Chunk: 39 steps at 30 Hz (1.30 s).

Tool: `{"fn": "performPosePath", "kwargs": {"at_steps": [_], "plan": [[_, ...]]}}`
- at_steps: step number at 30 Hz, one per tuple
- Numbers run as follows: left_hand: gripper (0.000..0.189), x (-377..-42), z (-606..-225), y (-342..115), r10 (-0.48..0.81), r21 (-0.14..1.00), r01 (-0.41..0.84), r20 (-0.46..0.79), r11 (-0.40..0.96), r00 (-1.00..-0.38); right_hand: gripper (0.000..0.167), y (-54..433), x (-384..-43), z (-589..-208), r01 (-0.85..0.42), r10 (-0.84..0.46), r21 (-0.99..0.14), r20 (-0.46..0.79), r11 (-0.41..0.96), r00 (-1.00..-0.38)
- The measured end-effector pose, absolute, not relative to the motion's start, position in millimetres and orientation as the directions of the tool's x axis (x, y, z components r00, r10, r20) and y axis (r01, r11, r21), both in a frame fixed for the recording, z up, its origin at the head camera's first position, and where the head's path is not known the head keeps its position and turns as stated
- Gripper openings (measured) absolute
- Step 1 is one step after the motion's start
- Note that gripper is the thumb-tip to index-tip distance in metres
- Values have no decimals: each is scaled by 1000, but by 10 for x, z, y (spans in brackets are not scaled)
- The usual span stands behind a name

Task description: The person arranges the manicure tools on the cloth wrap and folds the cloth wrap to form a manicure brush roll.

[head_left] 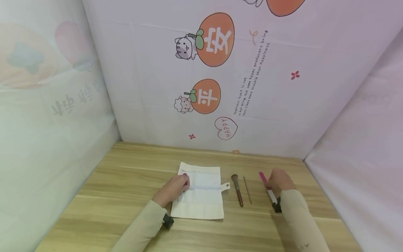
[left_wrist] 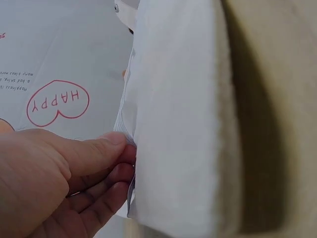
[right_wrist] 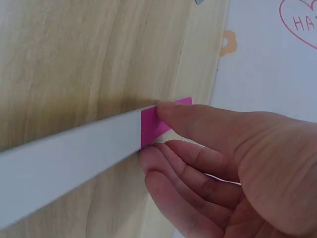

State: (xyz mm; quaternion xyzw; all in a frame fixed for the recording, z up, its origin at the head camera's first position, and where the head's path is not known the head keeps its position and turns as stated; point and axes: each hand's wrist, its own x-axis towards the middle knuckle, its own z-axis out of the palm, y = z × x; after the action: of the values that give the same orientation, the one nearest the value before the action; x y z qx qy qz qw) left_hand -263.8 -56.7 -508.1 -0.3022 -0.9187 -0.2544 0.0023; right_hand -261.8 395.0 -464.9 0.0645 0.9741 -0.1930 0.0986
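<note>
White cloth wrap [head_left: 201,206] is lying opened out on the wooden tabletop [head_left: 126,196], to the left of the brush [head_left: 237,189] and the thin stick [head_left: 247,190]. With the left hand [head_left: 172,189] we are pinching the wrap's cloth near its left side, thumb against fingers; a dark-red spot [head_left: 184,174] is showing beside the fingertips, and we cannot tell what it is. With the right hand [head_left: 280,180] we are gripping a flat pink-and-white strip [head_left: 272,196] by its pink part, thumb on one long edge, fingertips at the other. We cannot tell whether the strip is touching the tabletop.

For good handling, in our judgement, we should be using a light left pinch, so that the cloth is lying flat rather than dragging askew. We should be supporting the strip by its edges without bending it, and passing its white length clear of the brush and the stick.
</note>
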Motion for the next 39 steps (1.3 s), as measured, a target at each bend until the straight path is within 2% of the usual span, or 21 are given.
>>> {"fn": "performPosePath", "kwargs": {"at_steps": [11,23,33,39], "plan": [[18,-2605,-5040,-605,550,495,538,137,683,-824,14,3920,-2678,-4673,164,89,-354,-218,921,-972],[19,-2628,-5057,-578,535,534,492,86,688,-841,18,3997,-2763,-4648,49,-6,-427,-128,903,-992],[19,-2616,-5046,-604,530,558,480,82,677,-844,30,3472,-2877,-4444,55,-21,-561,-128,826,-992],[20,-2611,-5026,-620,539,554,508,122,660,-833,28,2999,-2988,-4316,34,-62,-685,-115,727,-991]]}}
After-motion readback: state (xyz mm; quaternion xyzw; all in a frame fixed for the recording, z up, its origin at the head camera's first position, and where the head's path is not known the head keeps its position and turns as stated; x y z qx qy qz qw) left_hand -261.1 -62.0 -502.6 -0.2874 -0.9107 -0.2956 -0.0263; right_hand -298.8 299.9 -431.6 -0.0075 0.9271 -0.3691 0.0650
